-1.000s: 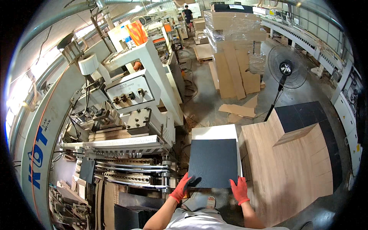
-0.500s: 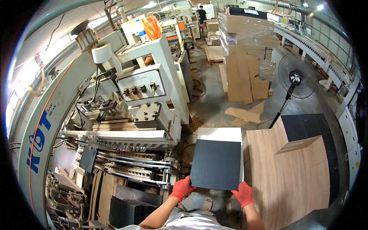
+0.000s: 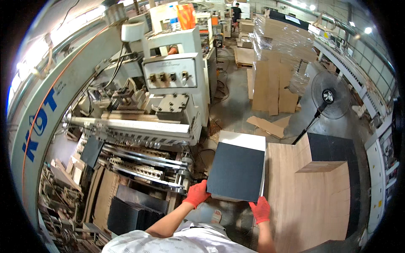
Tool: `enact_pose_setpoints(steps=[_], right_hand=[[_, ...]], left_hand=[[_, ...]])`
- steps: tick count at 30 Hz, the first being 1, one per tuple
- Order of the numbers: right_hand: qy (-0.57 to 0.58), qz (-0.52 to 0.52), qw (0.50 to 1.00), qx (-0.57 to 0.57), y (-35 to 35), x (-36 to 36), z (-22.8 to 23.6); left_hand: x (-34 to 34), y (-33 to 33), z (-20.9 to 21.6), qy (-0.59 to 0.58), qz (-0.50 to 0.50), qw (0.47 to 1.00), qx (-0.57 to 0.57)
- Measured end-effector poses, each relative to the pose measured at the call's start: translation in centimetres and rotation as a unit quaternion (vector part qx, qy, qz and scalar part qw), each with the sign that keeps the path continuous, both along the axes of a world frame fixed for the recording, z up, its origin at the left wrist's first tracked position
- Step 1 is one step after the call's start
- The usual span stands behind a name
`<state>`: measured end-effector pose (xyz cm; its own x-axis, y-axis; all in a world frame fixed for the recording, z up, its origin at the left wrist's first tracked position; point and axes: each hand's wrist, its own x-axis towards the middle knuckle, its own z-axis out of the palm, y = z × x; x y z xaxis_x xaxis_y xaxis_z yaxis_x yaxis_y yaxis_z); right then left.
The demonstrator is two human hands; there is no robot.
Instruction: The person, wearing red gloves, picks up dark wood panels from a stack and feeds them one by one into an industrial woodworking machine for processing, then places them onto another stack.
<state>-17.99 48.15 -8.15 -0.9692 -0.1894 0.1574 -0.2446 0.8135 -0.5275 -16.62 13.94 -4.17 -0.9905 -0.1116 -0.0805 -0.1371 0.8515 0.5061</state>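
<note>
A square black panel (image 3: 237,170) lies flat in front of me, over a white board (image 3: 242,139) whose far strip shows beyond it. My left hand (image 3: 197,194), in a red glove, grips the panel's near left corner. At the near right corner my right hand (image 3: 260,209), gloved the same way, holds the panel's edge. Both hands' fingertips are partly hidden by the panel. Below its near edge a thin brownish edge shows; whether it belongs to a piece underneath I cannot tell.
To my right stands a large stack of wood-edged panels (image 3: 287,189) with black tops. A big machine (image 3: 168,69) with rails (image 3: 143,154) fills the left, black panels (image 3: 126,215) piled in its lower part. Farther off are a fan (image 3: 329,96), cardboard (image 3: 268,126), a wrapped pallet (image 3: 280,42) and a person (image 3: 236,13).
My view has shifted. The black panel has turned slightly, its near right corner now closer to me than the left one. Both hands keep their hold on it.
</note>
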Motion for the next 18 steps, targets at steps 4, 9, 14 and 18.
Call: enact_pose_setpoints(steps=[4, 9, 14, 18], right_hand=[[-0.031, 0.012, 0.994, 0.103, 2.4, 0.2, 0.5], [0.067, -0.084, 0.993, 0.045, -2.1, -0.3, 7.7], [0.103, 0.05, 0.993, -0.028, -10.7, -0.7, 11.6], [0.102, 0.248, 0.957, -0.111, -22.9, 0.5, 13.2]], left_hand=[[1.1, -1.3, -1.0, -0.023, -0.02, 0.999, 0.039], [4.3, -4.6, -2.7, -0.054, -0.111, 0.981, 0.147], [8.3, -7.4, 2.0, -0.06, -0.177, 0.924, 0.332], [14.8, -13.6, 4.5, 0.017, -0.067, 0.92, 0.386]])
